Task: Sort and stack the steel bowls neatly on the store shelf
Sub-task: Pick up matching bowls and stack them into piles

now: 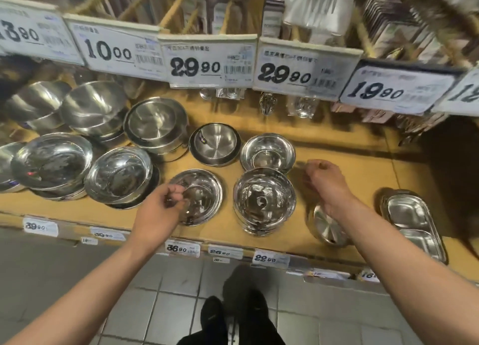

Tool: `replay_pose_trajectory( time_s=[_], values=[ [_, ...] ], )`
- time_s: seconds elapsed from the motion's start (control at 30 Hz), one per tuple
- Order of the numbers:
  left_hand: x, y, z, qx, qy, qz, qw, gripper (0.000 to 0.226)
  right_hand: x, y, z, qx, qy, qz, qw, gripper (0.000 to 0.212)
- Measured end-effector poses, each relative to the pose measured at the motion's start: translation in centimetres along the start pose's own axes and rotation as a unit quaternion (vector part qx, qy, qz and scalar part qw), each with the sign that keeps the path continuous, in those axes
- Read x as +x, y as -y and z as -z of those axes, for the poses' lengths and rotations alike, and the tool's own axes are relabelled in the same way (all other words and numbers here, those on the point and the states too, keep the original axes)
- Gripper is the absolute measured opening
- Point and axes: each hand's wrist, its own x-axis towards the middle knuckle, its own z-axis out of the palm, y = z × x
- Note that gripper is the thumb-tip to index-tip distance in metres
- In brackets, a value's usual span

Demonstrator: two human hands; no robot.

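Note:
Several steel bowls lie on the tan shelf (344, 150). My left hand (162, 210) has its fingers curled at the left rim of a shallow steel bowl (204, 197) near the front edge and appears to pinch it. Right of that bowl stands a stack of deeper bowls (264, 199). Behind the stack are a small bowl (268, 151) and a flat dish (214, 143). My right hand (324, 177) hovers just right of the stack, fingers loosely curled, holding nothing.
Larger bowls (119, 176) and a wide pan stack (155, 124) crowd the shelf's left side, some tilted. A small steel lid (328, 226) lies under my right forearm, and a divided steel tray (414, 223) sits at the right. Price tags (211, 63) hang low from the shelf above.

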Motion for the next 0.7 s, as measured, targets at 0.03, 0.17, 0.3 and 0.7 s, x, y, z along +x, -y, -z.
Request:
replay_pose_trajectory(
  time_s=[0.03, 0.17, 0.3, 0.7],
  values=[
    [-0.2, -0.1, 0.2, -0.007, -0.002, 0.013, 1.0, 0.016, 0.9, -0.1, -0.2, -0.011, 0.005, 0.002, 1.0, 0.01],
    [-1.4, -0.8, 0.7, -0.004, -0.036, 0.048, 0.998, 0.014, 3.9, -0.3, -0.8, -0.028, 0.043, -0.007, 0.999, 0.005],
    [-2.5, -0.7, 0.7, -0.008, -0.063, 0.066, 0.996, 0.006, 5.8, -0.9, -1.7, -0.056, 0.098, -0.018, 0.993, 0.017],
    [-2.3, -1.3, -0.2, -0.069, -0.061, 0.105, 0.99, 0.012, 6.1, 0.8, 1.5, 0.0, 0.043, -0.068, 0.997, 0.007]
  ],
)
